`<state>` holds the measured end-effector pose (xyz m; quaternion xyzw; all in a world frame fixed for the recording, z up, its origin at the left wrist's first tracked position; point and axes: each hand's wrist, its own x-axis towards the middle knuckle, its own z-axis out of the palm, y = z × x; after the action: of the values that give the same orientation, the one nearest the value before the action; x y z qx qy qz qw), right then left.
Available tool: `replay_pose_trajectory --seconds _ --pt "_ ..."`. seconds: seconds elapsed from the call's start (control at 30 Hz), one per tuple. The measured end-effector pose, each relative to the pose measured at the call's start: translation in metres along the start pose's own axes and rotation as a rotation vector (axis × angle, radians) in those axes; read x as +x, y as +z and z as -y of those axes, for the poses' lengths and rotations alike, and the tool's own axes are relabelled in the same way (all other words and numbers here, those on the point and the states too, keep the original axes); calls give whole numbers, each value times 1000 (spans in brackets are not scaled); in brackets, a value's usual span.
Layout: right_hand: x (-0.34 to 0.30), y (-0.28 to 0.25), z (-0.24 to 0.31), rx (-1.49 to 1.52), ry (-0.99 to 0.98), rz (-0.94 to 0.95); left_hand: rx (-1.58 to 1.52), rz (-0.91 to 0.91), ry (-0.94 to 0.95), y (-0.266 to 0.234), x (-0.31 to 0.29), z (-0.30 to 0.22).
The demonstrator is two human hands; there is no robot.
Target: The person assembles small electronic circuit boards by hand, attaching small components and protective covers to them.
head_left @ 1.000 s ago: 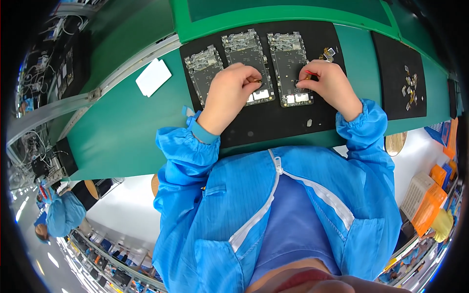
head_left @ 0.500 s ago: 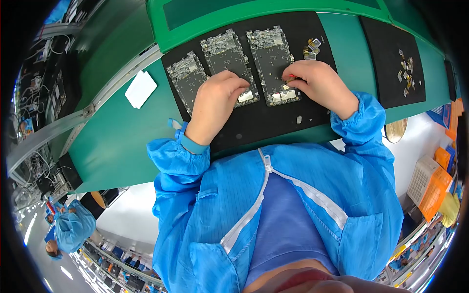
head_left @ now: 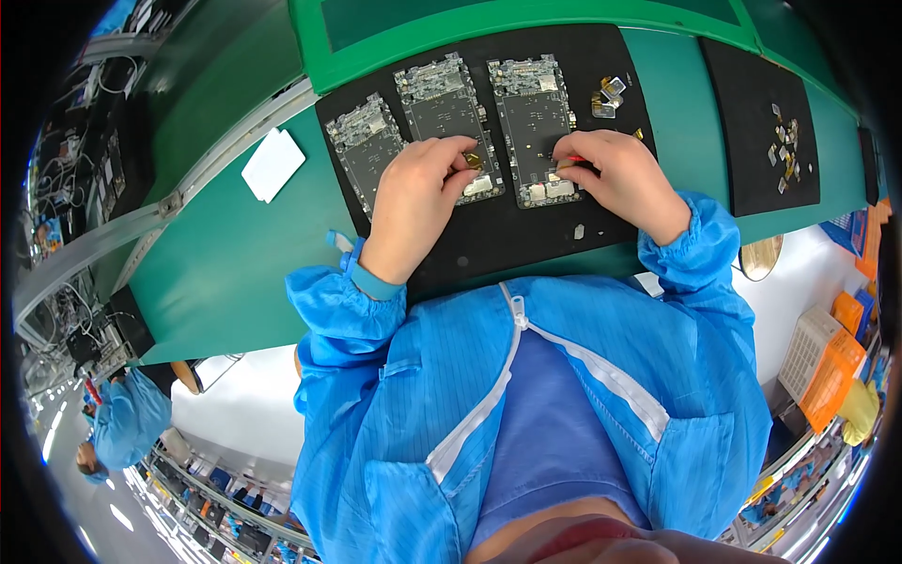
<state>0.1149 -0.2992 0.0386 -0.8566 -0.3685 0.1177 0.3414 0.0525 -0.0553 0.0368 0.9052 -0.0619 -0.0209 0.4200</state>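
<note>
Three dark circuit boards lie side by side on a black mat: a left board (head_left: 360, 141), a middle board (head_left: 440, 113) and a right board (head_left: 528, 117). My left hand (head_left: 418, 193) is over the lower part of the middle board, thumb and forefinger closed around a small gold-coloured flexible piece (head_left: 473, 162). Above the right edge of the right board, my right hand (head_left: 625, 174) is pinched shut. Something thin and red shows at its fingertips, too small to name. Silvery metal parts (head_left: 550, 190) sit at that board's near end.
Small silver-and-gold pieces (head_left: 609, 97) are heaped right of the boards. More lie scattered on a second black mat (head_left: 742, 141). White cards (head_left: 272, 165) rest at the left on the green tabletop (head_left: 221, 254). A green frame (head_left: 413, 52) borders the far side.
A gold piece now shows between my left fingertips. My right hand has shifted slightly down and right relative to the right board, still pinched. The whole view has moved a little.
</note>
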Motion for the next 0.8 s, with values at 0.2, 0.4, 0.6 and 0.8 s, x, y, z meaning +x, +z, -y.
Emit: replay_pose_trajectory --seconds 0.2,0.4,0.6,0.8 --pt "-13 -3 23 -135 66 3 340 -130 96 1 -11 4" --pt "-9 -3 20 -82 79 31 297 -151 197 -1 -16 9" --pt "-7 -3 21 -82 86 41 298 -101 188 0 -17 12" --pt "-12 -1 23 -67 129 25 275 -121 233 3 -15 12"
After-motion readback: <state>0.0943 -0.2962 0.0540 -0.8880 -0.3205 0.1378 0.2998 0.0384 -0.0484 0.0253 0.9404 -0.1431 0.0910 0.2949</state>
